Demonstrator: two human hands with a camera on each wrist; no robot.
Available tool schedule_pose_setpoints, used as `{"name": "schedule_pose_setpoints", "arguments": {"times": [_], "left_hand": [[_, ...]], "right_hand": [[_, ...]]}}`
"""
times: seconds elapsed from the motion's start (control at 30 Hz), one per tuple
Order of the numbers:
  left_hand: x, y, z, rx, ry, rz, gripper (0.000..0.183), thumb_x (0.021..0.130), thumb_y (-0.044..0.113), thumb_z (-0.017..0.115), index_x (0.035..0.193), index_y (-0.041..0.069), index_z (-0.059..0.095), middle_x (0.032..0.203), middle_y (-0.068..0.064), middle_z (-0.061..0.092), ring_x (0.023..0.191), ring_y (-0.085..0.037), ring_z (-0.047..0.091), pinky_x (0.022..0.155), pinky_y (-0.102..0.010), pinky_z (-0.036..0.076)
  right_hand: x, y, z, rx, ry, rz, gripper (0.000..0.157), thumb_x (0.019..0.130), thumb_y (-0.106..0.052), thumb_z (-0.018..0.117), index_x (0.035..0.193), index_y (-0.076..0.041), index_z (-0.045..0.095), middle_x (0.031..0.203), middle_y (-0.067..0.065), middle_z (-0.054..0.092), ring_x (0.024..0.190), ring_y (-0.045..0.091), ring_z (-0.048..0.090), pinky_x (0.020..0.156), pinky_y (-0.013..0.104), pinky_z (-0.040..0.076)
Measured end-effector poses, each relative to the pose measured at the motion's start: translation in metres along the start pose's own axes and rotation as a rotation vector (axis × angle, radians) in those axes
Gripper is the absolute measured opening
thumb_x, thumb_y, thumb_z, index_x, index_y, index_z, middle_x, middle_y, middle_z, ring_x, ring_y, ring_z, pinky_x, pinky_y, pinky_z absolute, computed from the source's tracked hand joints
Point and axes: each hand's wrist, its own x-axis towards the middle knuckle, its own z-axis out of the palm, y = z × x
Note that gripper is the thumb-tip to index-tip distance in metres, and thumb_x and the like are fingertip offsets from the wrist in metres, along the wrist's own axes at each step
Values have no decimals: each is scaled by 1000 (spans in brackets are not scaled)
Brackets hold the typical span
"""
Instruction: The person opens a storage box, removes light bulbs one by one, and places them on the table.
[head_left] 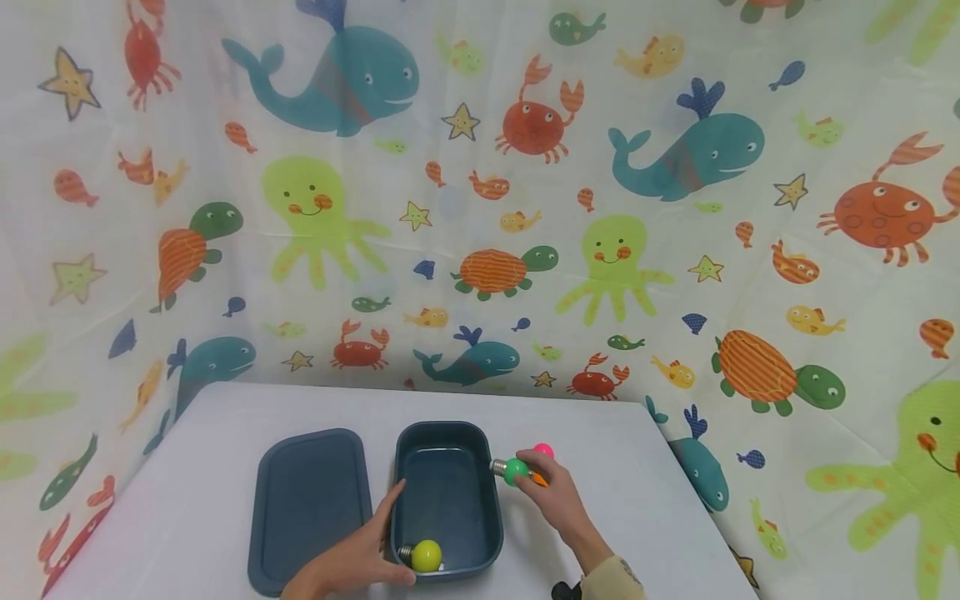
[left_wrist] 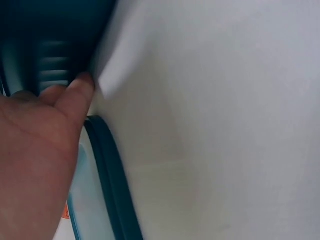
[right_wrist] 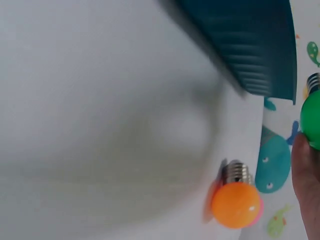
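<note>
A dark blue open box [head_left: 448, 510] stands on the table, with a yellow light bulb [head_left: 427, 556] lying in its near left corner. My left hand [head_left: 357, 557] rests against the box's left side, its thumb by the near end; the left wrist view shows its fingers [left_wrist: 80, 92] touching the ribbed wall. Over the table, just right of the box's rim, my right hand [head_left: 553, 492] holds a green light bulb [head_left: 516, 472] by its globe, metal base pointing left. Beyond that hand lie an orange bulb [right_wrist: 236, 205] and a pink bulb [head_left: 544, 450], both partly hidden.
A flat dark blue lid [head_left: 311, 500] lies on the white table [head_left: 600, 450] left of the box. Some small black object [head_left: 566, 591] shows at the near edge beside the right sleeve. Behind the table hangs a curtain [head_left: 480, 233] printed with sea animals.
</note>
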Motion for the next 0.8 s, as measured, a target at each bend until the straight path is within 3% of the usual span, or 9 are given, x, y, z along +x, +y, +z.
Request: {"name": "schedule_pose_setpoints", "arguments": {"times": [0.13, 0.27, 0.47, 0.8], "left_hand": [[0, 1, 0, -2, 4, -4, 120, 84, 31, 79, 154, 13, -17, 157, -32, -14, 141, -57, 0, 110, -66, 25], [0, 1, -1, -5, 1, -6, 120, 84, 30, 79, 154, 13, -17, 157, -32, -14, 141, -57, 0, 110, -66, 24], [0, 0, -1, 10, 4, -14, 120, 84, 31, 78, 154, 13, -17, 157, -32, -14, 140, -58, 0, 109, -67, 25], [0, 0, 0, 19, 9, -16, 119, 84, 30, 79, 154, 14, -16, 157, -31, -13, 141, -57, 1, 110, -66, 26]], "right_hand": [[-4, 7, -5, -7, 13, -11, 36, 92, -27, 69, 127, -18, 65, 138, 10, 56, 125, 34, 52, 103, 56, 44], [-6, 17, -11, -65, 39, -3, 35, 91, -25, 70, 126, -21, 66, 137, 8, 56, 121, 32, 53, 99, 51, 49], [-9, 35, -18, -99, 91, 7, 37, 87, -19, 74, 122, -10, 67, 127, 7, 56, 117, 29, 56, 93, 40, 54], [-14, 52, -24, -148, 108, 34, 35, 85, -13, 75, 118, -6, 67, 126, 11, 53, 116, 32, 56, 91, 42, 55]]}}
